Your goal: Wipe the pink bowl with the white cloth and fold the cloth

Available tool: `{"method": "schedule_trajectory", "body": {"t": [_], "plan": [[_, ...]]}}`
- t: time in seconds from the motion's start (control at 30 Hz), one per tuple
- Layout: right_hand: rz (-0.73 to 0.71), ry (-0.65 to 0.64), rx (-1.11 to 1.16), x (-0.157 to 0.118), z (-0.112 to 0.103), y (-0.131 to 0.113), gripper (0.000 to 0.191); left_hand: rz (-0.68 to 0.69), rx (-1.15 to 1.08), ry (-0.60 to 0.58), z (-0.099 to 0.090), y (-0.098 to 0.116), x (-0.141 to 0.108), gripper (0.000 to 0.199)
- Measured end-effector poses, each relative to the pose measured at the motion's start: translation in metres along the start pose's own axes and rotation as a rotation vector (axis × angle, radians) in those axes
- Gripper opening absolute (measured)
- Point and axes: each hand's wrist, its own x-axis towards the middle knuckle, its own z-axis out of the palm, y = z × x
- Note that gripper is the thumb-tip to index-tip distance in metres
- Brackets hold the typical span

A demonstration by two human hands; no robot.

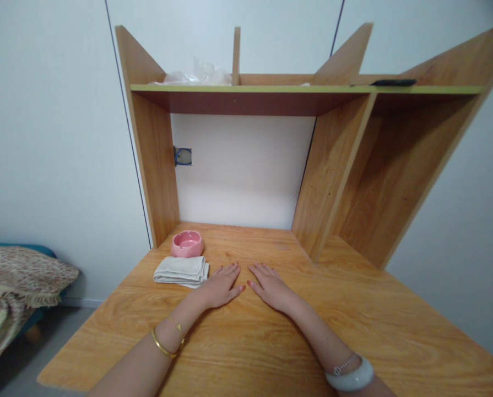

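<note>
Both my hands lie palm down on the wooden desk (246, 347), apart from each other. My left hand (221, 285) is flat with its thumb stretched out, and nothing is in it. Just left of it is a folded pale grey cloth (180, 270), close to or touching the hand's edge. Behind the cloth stands a pink ashtray (187, 244) with a notched rim. My right hand (271, 288) also rests flat, fingers extended, holding nothing.
A wooden shelf unit (250, 89) rises at the back of the desk, with a crumpled clear plastic bag (200, 73) and a flat black object (394, 82) on top. An uncovered wall box (183, 156) shows wires. A patterned blanket (23, 275) covers furniture at left.
</note>
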Motion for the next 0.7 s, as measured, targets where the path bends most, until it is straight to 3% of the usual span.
{"method": "schedule_trajectory", "body": {"t": [0.7], "plan": [[0.009,-0.020,0.008,-0.0014,-0.0025,-0.0019,0.059,0.014,-0.015,0.019,0.0033,-0.0033,0.0008,0.066]]}}
